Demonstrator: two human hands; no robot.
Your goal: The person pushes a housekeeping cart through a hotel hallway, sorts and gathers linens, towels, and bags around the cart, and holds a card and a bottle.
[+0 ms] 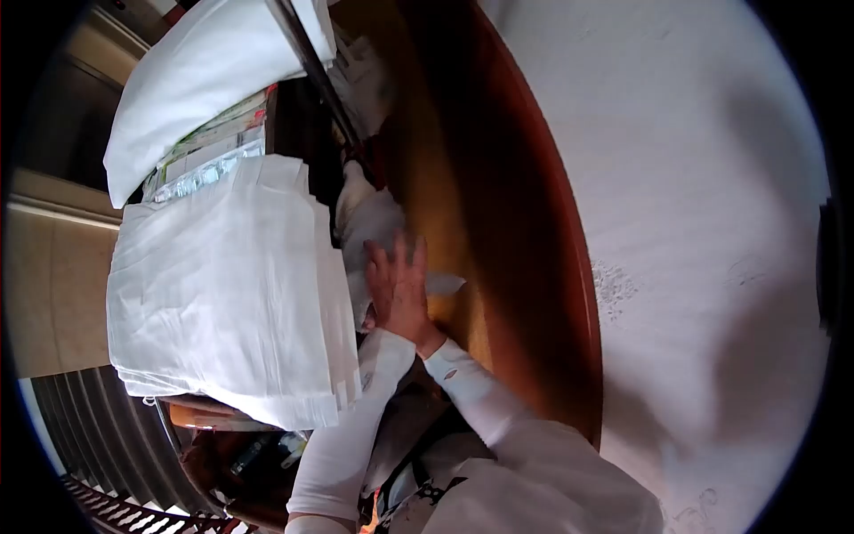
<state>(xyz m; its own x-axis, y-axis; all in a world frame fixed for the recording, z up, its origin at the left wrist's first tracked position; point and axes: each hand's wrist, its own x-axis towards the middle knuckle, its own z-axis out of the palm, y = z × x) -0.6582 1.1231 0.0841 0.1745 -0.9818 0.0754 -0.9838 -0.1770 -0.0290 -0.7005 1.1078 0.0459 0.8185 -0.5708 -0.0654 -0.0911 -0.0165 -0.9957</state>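
Beside the white stack [227,294], 2 bare hands [398,285] overlap at a pale bundle [378,218] along the brown wood [525,356]; some fingers show outstretched, but I can't tell whether either hand grips.

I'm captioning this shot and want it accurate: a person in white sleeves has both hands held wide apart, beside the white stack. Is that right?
Not quite: the hands are not wide apart; they are close together, overlapping in the head view. The white sleeves and the place beside the white stack are right.
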